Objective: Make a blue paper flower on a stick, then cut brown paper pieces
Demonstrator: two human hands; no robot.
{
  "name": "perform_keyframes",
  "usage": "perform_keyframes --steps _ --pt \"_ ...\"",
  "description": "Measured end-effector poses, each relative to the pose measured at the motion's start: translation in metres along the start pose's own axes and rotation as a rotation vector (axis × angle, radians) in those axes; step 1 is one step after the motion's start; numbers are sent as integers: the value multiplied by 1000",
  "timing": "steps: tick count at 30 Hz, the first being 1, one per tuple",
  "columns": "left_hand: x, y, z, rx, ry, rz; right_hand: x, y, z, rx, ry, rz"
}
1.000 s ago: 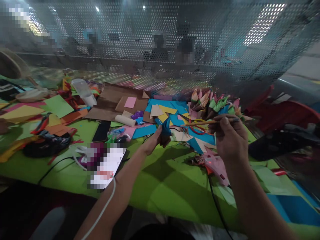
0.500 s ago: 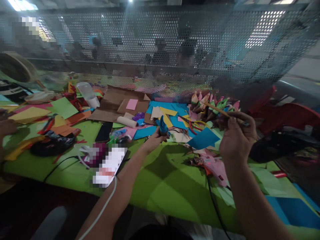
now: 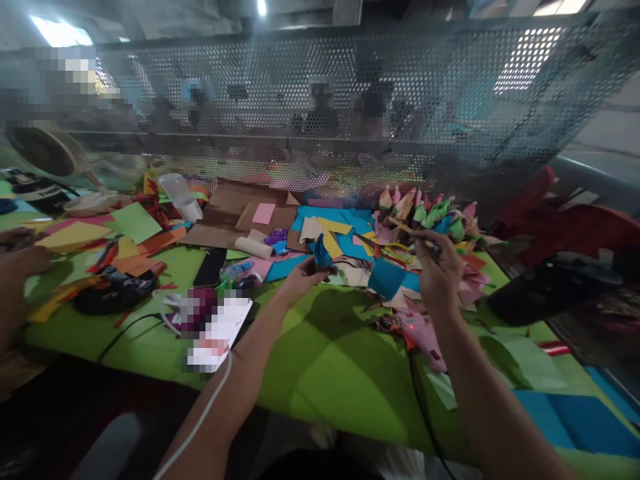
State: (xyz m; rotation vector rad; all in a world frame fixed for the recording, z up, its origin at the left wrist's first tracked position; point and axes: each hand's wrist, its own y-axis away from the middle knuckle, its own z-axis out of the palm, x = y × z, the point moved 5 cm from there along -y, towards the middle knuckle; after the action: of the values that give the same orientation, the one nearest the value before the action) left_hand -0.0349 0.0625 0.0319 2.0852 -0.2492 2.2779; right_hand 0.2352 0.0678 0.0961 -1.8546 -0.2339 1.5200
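Note:
My left hand (image 3: 301,279) is closed around the base of a rolled blue paper piece (image 3: 321,251), held upright above the table's middle. A thin wooden stick (image 3: 405,227) is pinched in my right hand (image 3: 439,263), pointing up and left; its kind cannot be made out. Just left of that hand is a tilted square of blue paper (image 3: 386,279); whether the hand touches it is unclear. Beneath lies a pink glue gun-like tool (image 3: 423,333) with a small red light and a black cord. Behind the right hand stand several folded paper flowers (image 3: 435,210).
A green-covered table (image 3: 330,373) bears paper scraps, brown cardboard (image 3: 225,207), a black phone (image 3: 210,267) and a lit phone (image 3: 220,337) with a white cable. Yellow-handled scissors (image 3: 397,253) lie centre right. A perforated metal screen (image 3: 280,113) stands behind. Another person's hand (image 3: 23,257) is at left.
My right hand has moved left and slightly down with the stick, toward the rolled blue paper. The blue paper square has shifted left and tilted. My left hand has barely moved.

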Motion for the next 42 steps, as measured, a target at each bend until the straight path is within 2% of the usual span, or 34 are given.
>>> perform_keyframes --steps 3,7,10,13,17,20,27,34,42 --pt "-1 2 -1 -18 17 -11 10 0 4 -98 140 -33" --pt "-7 5 -2 -62 96 -71 24 1 15 -328 284 -53" --pt "-10 7 -3 -68 160 -93 34 2 20 -447 336 -59" --pt "-11 7 -7 -45 150 -106 43 3 22 -506 360 -52" --pt "-12 4 -12 -23 83 -87 50 0 19 -508 317 21" --pt "-14 1 -18 17 82 -73 52 -4 12 -448 255 92" --pt "-15 -1 -30 85 166 -33 48 -10 -6 -194 88 220" --pt "-11 2 -31 82 201 -51 30 -18 -26 86 -136 202" --pt "-6 2 -41 179 265 -38 20 -25 -44 328 -321 164"
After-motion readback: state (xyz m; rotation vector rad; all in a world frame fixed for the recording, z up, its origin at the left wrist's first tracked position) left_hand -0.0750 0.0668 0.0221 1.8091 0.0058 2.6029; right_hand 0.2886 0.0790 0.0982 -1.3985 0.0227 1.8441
